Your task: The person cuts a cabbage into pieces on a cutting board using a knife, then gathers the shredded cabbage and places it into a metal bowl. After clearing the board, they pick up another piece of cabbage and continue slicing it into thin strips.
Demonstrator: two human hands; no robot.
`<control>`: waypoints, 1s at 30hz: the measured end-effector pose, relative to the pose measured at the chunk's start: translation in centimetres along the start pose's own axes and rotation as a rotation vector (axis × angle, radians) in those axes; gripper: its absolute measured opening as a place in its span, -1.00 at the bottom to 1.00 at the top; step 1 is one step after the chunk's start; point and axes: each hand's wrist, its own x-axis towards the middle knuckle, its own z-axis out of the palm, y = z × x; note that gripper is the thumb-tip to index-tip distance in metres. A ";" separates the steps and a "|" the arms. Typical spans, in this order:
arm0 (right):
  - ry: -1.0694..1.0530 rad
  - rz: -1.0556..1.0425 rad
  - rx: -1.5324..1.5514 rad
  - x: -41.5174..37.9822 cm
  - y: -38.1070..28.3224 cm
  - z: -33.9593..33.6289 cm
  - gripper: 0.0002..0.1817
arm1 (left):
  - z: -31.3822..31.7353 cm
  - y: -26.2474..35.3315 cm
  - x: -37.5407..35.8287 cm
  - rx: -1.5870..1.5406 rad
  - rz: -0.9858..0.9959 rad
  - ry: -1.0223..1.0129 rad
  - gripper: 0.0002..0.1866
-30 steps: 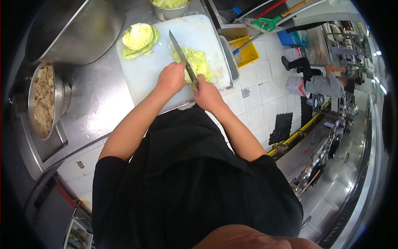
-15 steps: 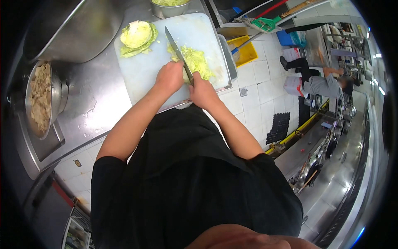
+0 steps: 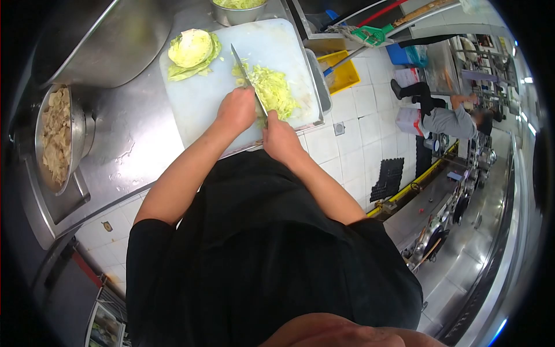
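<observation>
A white cutting board (image 3: 196, 110) lies on the steel counter. My right hand (image 3: 282, 139) grips the handle of a long knife (image 3: 241, 66), its blade slanting up and left across the board. Beside the blade, my left hand (image 3: 237, 107) is closed with curled fingers, pressing down on cabbage mostly hidden beneath it. Shredded cabbage (image 3: 274, 92) is heaped just right of the blade. Part of a cabbage head (image 3: 191, 49) with loose outer leaves sits at the board's upper left.
A bowl of shredded cabbage (image 3: 237, 13) stands behind the board. To the left are a large steel pot (image 3: 115, 52) and a bowl of cooked-looking pieces (image 3: 56, 139). On the right floor stands a yellow bin (image 3: 347, 72); farther off sits another person (image 3: 451, 118).
The knife and my right hand have shifted slightly down toward me, and the blade tip is lower. My left hand stays nearly in place beside the blade.
</observation>
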 end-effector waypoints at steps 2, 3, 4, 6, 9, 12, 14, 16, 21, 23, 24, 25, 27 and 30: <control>0.021 -0.009 0.022 1.3 0.1 0.3 -0.73 | -0.3 -0.2 -0.2 -0.015 0.001 0.002 -0.85; 0.022 -0.007 0.026 0.9 -0.3 -0.1 -0.73 | -0.4 -0.2 -0.3 -0.012 0.002 -0.002 -0.85; 0.023 -0.015 0.035 0.6 -0.9 -1.4 -0.74 | -0.7 -0.2 -0.2 0.019 0.007 -0.001 -0.87; 0.026 -0.047 0.036 -0.8 -1.5 -2.9 -0.75 | -0.7 -0.2 -0.4 0.049 0.007 -0.010 -0.89; -0.020 -0.039 0.011 -3.5 -2.6 -4.7 -0.75 | -0.7 -0.2 -0.2 0.015 0.011 0.006 -0.92; -0.081 0.044 -0.029 -4.3 -2.6 -4.4 -0.75 | -1.1 0.1 0.0 0.079 -0.067 -0.120 -0.77; -0.039 -0.006 -0.001 -2.8 -1.1 -1.7 -0.75 | -1.2 0.2 0.0 0.054 -0.078 -0.116 -0.77; 0.011 -0.053 0.028 -1.1 -0.4 -0.2 -0.75 | -0.6 0.1 -0.3 0.025 -0.038 -0.062 -0.84; 0.004 -0.035 0.004 -0.3 -1.0 -1.8 -0.75 | -0.6 -0.7 -0.2 0.009 -0.022 -0.023 -0.89; -0.009 -0.024 0.007 -2.3 -2.1 -3.4 -0.75 | -0.4 -1.0 -0.5 -0.012 -0.030 -0.031 -0.86; -0.016 -0.015 0.007 -3.2 -2.5 -4.0 -0.75 | -0.2 -1.1 -0.6 -0.015 -0.033 -0.030 -0.86; -0.017 -0.015 0.005 -3.9 -2.7 -4.3 -0.75 | 0.0 -1.2 -0.6 -0.005 -0.021 -0.020 -0.84; -0.092 0.027 -0.050 -4.9 -3.0 -4.7 -0.75 | 0.0 -1.2 -0.5 0.003 -0.011 -0.010 -0.82; -0.063 0.035 -0.047 -4.4 -2.1 -2.8 -0.75 | -0.2 -0.9 -0.5 0.053 -0.028 -0.074 -0.77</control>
